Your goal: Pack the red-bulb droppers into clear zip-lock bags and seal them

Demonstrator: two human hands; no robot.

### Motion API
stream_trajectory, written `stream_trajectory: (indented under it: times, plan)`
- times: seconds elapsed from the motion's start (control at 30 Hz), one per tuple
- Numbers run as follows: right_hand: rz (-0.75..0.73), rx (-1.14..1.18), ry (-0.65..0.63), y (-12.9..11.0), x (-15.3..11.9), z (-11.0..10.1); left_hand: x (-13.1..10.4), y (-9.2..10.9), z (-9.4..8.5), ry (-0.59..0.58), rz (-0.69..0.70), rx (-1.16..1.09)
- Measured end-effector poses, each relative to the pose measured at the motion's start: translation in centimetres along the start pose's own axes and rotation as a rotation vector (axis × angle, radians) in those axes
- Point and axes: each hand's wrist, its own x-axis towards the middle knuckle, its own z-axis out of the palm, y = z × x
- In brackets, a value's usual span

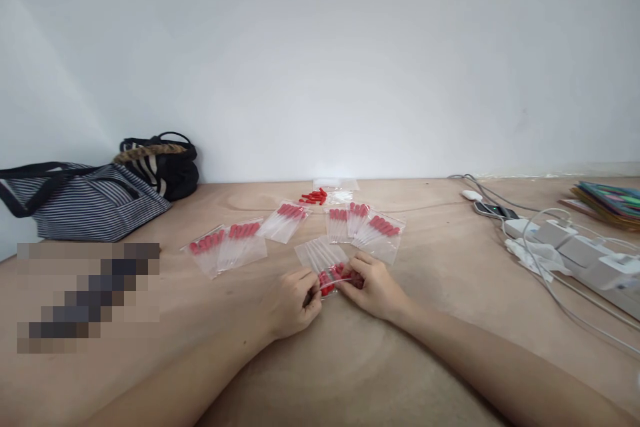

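Note:
A small clear plastic bag [320,253] lies on the table between my hands, with white sticks and red tips inside. The red ends point toward me, at the bag's near edge. My left hand [294,303] is closed, its thumb and fingers pinching the near left corner. From the other side my right hand [373,285] grips the near right part, its fingers curled over some red tips. Beyond it lie similar filled bags, such as one on the right [381,233] and one on the left [243,240]. Loose red pieces [314,197] sit farther back beside white sticks [341,197].
A striped bag [100,203] and a black bag [177,170] stand at the back left. Along the right are a power strip with white chargers [585,253], cables, a dark device [495,211] and stacked booklets [607,203]. A white wall closes off the back.

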Motion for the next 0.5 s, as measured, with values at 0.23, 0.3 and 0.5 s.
stream_trajectory:
  times: [0.23,0.3,0.5]
  plan:
    - [-0.067,-0.087,0.006,0.41,0.22,0.06,0.0,0.33,-0.14,0.034,-0.004,0.045]
    - [-0.052,-0.088,0.008,0.37,0.38,0.1,0.05,0.43,-0.17,0.036,0.0,0.037]
    - [-0.043,-0.101,0.012,0.42,0.69,0.05,0.13,0.29,-0.07,0.033,0.025,0.039]
